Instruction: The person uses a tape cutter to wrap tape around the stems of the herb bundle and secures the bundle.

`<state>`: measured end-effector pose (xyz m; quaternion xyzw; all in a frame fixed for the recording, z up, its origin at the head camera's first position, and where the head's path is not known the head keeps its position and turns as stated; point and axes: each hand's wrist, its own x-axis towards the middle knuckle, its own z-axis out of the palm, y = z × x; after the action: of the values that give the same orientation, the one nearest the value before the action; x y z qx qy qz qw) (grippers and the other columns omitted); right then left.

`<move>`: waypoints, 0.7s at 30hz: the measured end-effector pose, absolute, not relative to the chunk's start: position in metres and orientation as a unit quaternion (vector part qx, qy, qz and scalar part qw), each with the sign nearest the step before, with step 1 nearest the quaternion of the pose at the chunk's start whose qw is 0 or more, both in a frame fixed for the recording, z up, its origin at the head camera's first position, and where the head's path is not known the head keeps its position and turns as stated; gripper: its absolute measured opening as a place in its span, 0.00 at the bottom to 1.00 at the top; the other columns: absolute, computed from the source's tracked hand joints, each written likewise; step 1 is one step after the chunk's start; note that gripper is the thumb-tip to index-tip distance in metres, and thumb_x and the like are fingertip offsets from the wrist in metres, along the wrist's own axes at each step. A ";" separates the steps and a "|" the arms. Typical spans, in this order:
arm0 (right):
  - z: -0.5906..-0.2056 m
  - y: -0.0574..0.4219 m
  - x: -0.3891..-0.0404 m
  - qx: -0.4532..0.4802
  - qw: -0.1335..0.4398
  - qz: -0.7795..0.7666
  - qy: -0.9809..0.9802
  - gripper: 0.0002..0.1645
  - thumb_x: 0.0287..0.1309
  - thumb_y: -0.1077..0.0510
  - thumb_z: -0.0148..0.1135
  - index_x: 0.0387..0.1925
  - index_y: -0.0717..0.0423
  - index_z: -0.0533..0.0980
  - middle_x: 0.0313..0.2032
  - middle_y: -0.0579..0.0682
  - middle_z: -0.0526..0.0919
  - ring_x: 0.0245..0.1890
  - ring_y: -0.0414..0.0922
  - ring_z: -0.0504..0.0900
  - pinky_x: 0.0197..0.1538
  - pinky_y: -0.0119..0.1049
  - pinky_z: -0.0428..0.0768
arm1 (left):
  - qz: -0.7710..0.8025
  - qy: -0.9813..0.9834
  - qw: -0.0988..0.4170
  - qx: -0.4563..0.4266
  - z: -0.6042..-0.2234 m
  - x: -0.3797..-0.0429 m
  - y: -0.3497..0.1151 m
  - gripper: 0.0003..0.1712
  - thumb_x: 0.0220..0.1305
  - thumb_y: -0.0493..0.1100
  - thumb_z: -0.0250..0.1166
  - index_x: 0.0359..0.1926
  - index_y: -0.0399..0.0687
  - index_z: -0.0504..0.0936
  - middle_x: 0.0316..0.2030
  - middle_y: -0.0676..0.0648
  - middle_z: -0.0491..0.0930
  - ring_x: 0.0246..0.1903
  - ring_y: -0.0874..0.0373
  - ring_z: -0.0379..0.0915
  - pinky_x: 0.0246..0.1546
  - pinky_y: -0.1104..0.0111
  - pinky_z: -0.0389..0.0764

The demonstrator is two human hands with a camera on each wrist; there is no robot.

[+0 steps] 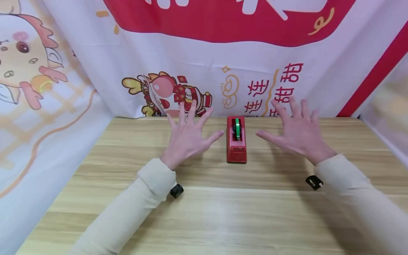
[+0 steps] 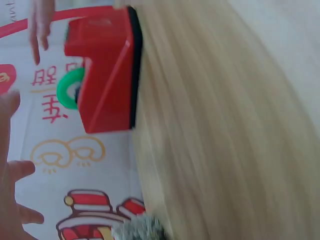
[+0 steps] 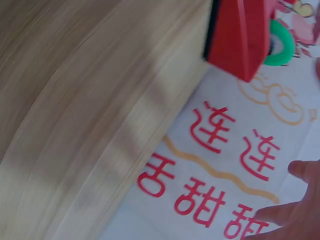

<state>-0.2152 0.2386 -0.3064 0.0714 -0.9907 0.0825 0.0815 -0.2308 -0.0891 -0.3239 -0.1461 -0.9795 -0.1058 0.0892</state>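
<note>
Nearest, two cream, long fabric sleeves (image 1: 127,207) reach in over a pale, wood-grained counter (image 1: 210,221). At each cuff sits a small black object (image 1: 176,191), perhaps a wrist camera, though its shape is hard to make out. Beyond the cuffs, the bare left hand (image 1: 188,140) and the bare right hand (image 1: 301,136) both have their fingers spread wide, thumbs pointing inward. Between them, apart from both thumbs, a red, wedge-sided tape dispenser with a black base (image 1: 237,155) stands upright near the counter's far edge, carrying a bright green ring-shaped roll (image 1: 237,129). Farthest back hangs a white cloth printed with red lettering and cartoon figures (image 1: 197,56).
</note>
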 end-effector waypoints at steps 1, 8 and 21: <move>-0.306 0.237 -0.214 0.071 0.081 0.090 -0.990 0.68 0.55 0.09 0.49 0.87 0.34 0.42 0.85 0.67 0.39 0.81 0.79 0.39 0.71 0.86 0.41 | -0.123 -0.978 0.087 -0.144 -0.324 -0.230 -0.087 0.49 0.67 0.87 0.38 0.84 0.84 0.43 0.87 0.46 0.31 0.84 0.32 0.22 0.73 0.24 0.27; -0.301 0.217 -0.205 0.077 0.047 0.217 -0.972 0.65 0.62 0.18 0.58 0.86 0.39 0.44 0.83 0.64 0.55 0.79 0.69 0.58 0.71 0.77 0.63 | -0.314 -0.937 0.054 -0.145 -0.328 -0.227 -0.069 0.37 0.81 0.70 0.43 0.83 0.69 0.57 0.86 0.44 0.49 0.84 0.38 0.45 0.80 0.34 0.48; -0.323 0.185 -0.201 0.087 -0.093 0.429 -0.894 0.24 0.80 0.46 0.56 0.60 0.58 0.82 0.56 0.60 0.86 0.50 0.53 0.86 0.53 0.42 0.83 | -0.469 -0.872 -0.037 -0.134 -0.357 -0.237 -0.028 0.33 0.81 0.50 0.57 0.82 0.62 0.63 0.79 0.41 0.66 0.73 0.40 0.70 0.75 0.44 0.69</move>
<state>-0.2011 0.1852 -0.3234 0.0867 -0.8943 0.4291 -0.0926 -0.2370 -0.0283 -0.3565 -0.1344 -0.8720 -0.4692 -0.0374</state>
